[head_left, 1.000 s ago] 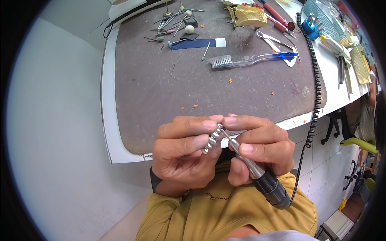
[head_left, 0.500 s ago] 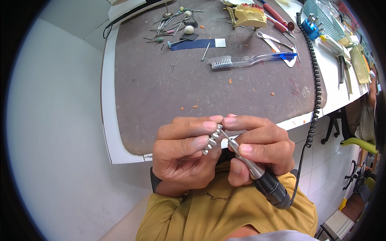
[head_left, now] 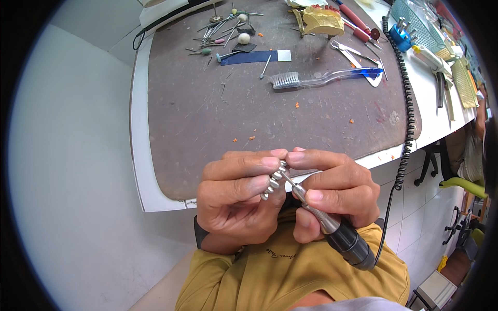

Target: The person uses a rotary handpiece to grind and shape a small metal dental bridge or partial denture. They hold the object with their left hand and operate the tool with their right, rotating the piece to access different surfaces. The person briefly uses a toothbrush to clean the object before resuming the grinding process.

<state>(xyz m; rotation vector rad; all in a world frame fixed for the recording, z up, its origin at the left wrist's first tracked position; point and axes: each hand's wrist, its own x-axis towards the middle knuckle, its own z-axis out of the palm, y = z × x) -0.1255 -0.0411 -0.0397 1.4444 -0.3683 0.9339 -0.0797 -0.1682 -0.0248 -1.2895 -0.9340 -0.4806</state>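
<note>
Bench [head_left: 139, 129], near edge: metal teeth [head_left: 273, 183] are pinched by left hand [head_left: 236, 194], drill [head_left: 350, 244] gripped by right hand [head_left: 346, 182], light touch best kept.

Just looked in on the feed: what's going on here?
The left hand pinches a ridged, silvery metal piece. The right hand holds a black-and-silver handpiece, its thin bit pointing at that piece; whether they touch is too small to tell. A toothbrush lies on the brown mat beyond.
</note>
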